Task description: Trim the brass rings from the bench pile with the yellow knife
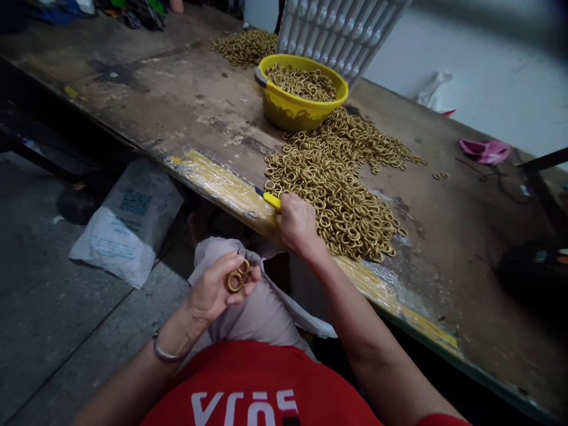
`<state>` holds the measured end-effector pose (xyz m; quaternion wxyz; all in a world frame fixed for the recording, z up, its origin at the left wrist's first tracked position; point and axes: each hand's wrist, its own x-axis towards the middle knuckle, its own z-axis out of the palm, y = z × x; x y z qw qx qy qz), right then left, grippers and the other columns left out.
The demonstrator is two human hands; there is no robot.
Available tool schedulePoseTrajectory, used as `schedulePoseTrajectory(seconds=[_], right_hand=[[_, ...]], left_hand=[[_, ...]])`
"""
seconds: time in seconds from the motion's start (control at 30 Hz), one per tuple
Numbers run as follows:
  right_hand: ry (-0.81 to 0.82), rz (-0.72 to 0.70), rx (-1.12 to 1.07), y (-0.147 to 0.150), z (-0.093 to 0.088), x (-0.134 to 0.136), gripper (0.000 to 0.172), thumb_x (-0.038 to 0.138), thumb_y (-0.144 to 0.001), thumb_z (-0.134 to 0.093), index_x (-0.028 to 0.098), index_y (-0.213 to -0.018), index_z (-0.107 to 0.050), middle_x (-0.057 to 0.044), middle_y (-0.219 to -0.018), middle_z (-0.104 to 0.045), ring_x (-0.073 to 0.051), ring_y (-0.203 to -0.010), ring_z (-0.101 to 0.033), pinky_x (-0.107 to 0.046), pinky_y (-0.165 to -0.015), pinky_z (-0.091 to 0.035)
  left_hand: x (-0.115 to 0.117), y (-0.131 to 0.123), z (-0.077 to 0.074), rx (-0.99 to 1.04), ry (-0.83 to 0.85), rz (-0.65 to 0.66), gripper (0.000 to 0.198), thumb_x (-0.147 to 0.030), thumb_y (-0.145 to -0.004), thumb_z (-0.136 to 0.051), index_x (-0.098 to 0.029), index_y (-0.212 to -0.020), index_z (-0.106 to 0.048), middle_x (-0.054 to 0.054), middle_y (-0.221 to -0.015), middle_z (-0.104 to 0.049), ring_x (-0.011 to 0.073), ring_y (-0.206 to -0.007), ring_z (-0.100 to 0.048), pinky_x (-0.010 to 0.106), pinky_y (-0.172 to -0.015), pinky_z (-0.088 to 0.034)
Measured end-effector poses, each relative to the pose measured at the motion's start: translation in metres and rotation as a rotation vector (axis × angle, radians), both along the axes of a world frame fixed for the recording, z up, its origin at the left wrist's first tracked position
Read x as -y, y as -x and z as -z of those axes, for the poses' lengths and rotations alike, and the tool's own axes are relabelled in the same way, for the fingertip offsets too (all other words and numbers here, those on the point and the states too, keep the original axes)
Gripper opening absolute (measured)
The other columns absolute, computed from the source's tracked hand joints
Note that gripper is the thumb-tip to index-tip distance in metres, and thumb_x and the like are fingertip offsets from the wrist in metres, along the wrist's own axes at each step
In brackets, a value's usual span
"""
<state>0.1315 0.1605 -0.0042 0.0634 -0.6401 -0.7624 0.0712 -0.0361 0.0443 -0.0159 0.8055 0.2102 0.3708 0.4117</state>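
Observation:
My left hand point(217, 287) is held over my lap, its fingers curled around a few brass-coloured rings point(235, 280). Closed in my right hand point(297, 220) is a yellow-handled knife point(271, 200), its dark tip pointing left along the table edge. Most of the handle is hidden inside that fist. Right beside it lies a large heap of brass rings point(350, 207), spread toward the table's front edge. Behind the heap stands a yellow basin point(295, 112), filled with more of the same rings.
Clear film and yellow tape cover part of the table's front edge point(222, 180). Another ring pile point(248, 47) lies farther back, near a grey ribbed panel point(337, 29). A pink cloth point(484, 151) is at right. A white sack point(131, 222) rests on the floor.

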Motion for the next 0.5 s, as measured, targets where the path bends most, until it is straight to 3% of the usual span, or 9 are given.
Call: schedulePoseTrajectory(seconds=[0.07, 0.13, 0.2, 0.37, 0.5], right_hand=[[0.035, -0.06, -0.337, -0.005, -0.009, 0.016, 0.017, 0.022, -0.088, -0.052, 0.014, -0.084, -0.066, -0.007, -0.079, -0.065, -0.017, -0.073, -0.059, -0.025, -0.066, -0.041], [0.198, -0.141, -0.768, -0.008, -0.016, 0.038, 0.024, 0.032, -0.088, -0.053, 0.015, -0.082, -0.067, -0.001, -0.069, -0.06, -0.013, -0.062, -0.053, -0.023, -0.059, -0.038], [0.342, -0.126, -1.031, -0.008, -0.019, 0.059, 0.025, 0.036, -0.087, -0.056, 0.015, -0.084, -0.069, 0.002, -0.062, -0.055, -0.01, -0.055, -0.047, -0.023, -0.054, -0.035], [0.413, 0.023, -1.25, -0.002, -0.014, 0.092, 0.025, 0.039, -0.082, -0.064, 0.015, -0.081, -0.069, 0.003, -0.056, -0.05, -0.01, -0.051, -0.043, -0.022, -0.049, -0.033], [0.385, -0.004, -1.269, -0.002, -0.012, 0.101, 0.024, 0.039, -0.085, -0.062, 0.015, -0.082, -0.068, 0.001, -0.061, -0.056, -0.012, -0.057, -0.049, -0.023, -0.053, -0.038]], left_hand=[[-0.005, 0.0, -0.001, -0.027, 0.021, -0.06, 0.029, -0.038, -0.078, -0.07, -0.014, -0.077, -0.055, 0.004, -0.07, -0.064, 0.0078, -0.05, -0.053, 0.012, -0.033, -0.025], [-0.008, -0.001, -0.003, -0.068, 0.002, -0.105, 0.025, -0.034, -0.079, -0.071, -0.014, -0.081, -0.056, 0.002, -0.069, -0.064, 0.0058, -0.047, -0.051, 0.01, -0.032, -0.025], [-0.009, -0.001, -0.005, -0.064, -0.04, -0.097, 0.022, -0.032, -0.081, -0.07, -0.014, -0.088, -0.059, 0.002, -0.072, -0.065, 0.0046, -0.046, -0.05, 0.01, -0.032, -0.025], [-0.001, -0.004, -0.01, 0.031, -0.103, -0.012, 0.023, -0.031, -0.08, -0.073, -0.011, -0.088, -0.064, 0.005, -0.078, -0.067, 0.0027, -0.045, -0.048, 0.01, -0.032, -0.026], [0.006, -0.006, -0.014, 0.034, -0.093, 0.007, 0.023, -0.028, -0.076, -0.077, -0.011, -0.087, -0.067, 0.005, -0.08, -0.067, 0.003, -0.047, -0.048, 0.011, -0.034, -0.028]])
